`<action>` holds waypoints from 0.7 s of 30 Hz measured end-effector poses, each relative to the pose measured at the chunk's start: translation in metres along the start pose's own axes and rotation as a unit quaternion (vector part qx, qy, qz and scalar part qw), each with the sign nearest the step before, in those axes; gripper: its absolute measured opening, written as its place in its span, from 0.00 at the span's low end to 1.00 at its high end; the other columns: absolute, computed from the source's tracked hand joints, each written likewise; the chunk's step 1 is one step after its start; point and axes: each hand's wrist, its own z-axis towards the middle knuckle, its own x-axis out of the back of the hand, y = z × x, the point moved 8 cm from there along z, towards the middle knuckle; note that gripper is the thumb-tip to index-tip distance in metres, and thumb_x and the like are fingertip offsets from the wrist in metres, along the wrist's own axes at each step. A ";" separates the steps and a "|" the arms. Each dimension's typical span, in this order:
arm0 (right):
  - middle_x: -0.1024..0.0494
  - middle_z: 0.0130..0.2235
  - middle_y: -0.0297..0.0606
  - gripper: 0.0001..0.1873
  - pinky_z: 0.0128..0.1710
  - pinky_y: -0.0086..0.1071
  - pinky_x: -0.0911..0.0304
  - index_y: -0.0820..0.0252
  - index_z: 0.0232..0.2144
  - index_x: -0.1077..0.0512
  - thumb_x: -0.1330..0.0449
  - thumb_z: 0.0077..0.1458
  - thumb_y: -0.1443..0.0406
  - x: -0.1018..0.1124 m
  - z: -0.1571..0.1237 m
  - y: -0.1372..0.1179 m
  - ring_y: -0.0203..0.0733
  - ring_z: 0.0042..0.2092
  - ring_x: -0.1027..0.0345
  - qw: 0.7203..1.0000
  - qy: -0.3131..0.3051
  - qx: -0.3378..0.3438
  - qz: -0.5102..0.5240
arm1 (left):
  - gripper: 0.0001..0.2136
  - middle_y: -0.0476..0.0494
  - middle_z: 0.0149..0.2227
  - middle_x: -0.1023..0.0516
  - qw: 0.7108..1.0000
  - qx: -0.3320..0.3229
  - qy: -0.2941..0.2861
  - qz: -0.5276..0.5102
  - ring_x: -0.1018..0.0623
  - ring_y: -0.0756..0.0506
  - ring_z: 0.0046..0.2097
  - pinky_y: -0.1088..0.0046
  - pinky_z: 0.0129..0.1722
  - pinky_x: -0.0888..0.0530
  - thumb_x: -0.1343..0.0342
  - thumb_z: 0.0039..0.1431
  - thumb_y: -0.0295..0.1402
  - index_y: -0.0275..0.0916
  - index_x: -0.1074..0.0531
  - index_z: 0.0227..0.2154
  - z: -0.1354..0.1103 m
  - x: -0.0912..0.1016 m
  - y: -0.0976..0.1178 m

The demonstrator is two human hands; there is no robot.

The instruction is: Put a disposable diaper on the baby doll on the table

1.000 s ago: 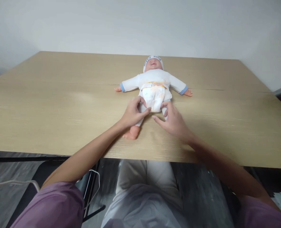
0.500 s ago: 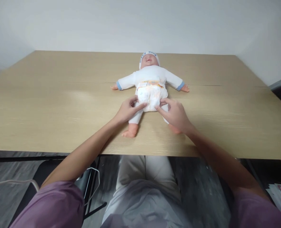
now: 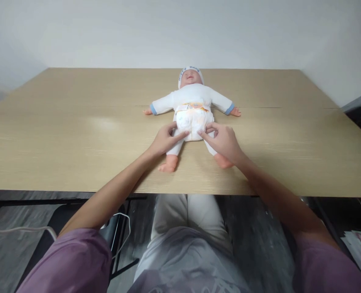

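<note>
A baby doll (image 3: pixel 194 93) in white clothes with blue cuffs and a printed white cap lies on its back, arms spread and feet toward me. Around its hips sits a white diaper (image 3: pixel 191 122) with an orange printed waistband. My left hand (image 3: pixel 166 139) pinches the diaper's edge at the leg on the left, thumb over the front and fingers tucked at the side. On the other leg, my right hand (image 3: pixel 224 141) grips the opposite edge in the same way. The fingertips under the edges are partly hidden.
The doll rests on a wide wooden table (image 3: pixel 76 142) against a pale wall (image 3: pixel 168 32). Below the front edge are a dark chair (image 3: pixel 58 219) and a white cable (image 3: pixel 24 230) on the left. Printed papers (image 3: pixel 359 252) lie at the lower right.
Both hands stay at the diaper's leg edges, with only a slight shift of the right fingers. The doll's foot on the right shows more. The whole view has tilted a little.
</note>
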 end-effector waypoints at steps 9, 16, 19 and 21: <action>0.12 0.39 0.37 0.17 0.49 0.39 0.29 0.56 0.37 0.21 0.26 0.61 0.50 -0.005 0.011 0.016 0.48 0.44 0.19 0.998 -0.012 -0.046 0.052 | 0.26 0.34 0.55 0.13 0.999 0.028 -0.021 -0.023 0.18 0.35 0.55 0.60 0.56 0.24 0.28 0.62 0.51 0.34 0.16 0.52 0.005 -0.003 -0.003; 0.13 0.40 0.39 0.17 0.47 0.40 0.32 0.55 0.37 0.21 0.30 0.64 0.49 -0.002 0.002 -0.001 0.48 0.43 0.21 1.000 -0.008 0.005 -0.002 | 0.27 0.34 0.54 0.13 0.998 0.023 -0.007 -0.053 0.18 0.35 0.55 0.59 0.56 0.23 0.27 0.60 0.50 0.34 0.16 0.53 0.003 -0.005 -0.005; 0.17 0.39 0.41 0.22 0.44 0.39 0.38 0.56 0.28 0.25 0.32 0.65 0.48 -0.013 0.005 -0.011 0.48 0.42 0.26 0.996 -0.027 0.042 -0.077 | 0.25 0.34 0.55 0.13 0.998 0.022 -0.005 -0.056 0.17 0.35 0.55 0.59 0.57 0.23 0.27 0.61 0.50 0.34 0.15 0.52 0.003 -0.004 -0.004; 0.19 0.37 0.39 0.23 0.42 0.38 0.41 0.57 0.27 0.26 0.32 0.65 0.48 -0.015 0.009 -0.005 0.45 0.40 0.30 0.998 -0.027 0.025 -0.055 | 0.26 0.34 0.56 0.13 0.998 0.022 -0.004 -0.064 0.17 0.35 0.56 0.59 0.58 0.23 0.27 0.61 0.51 0.34 0.15 0.52 0.003 -0.004 -0.004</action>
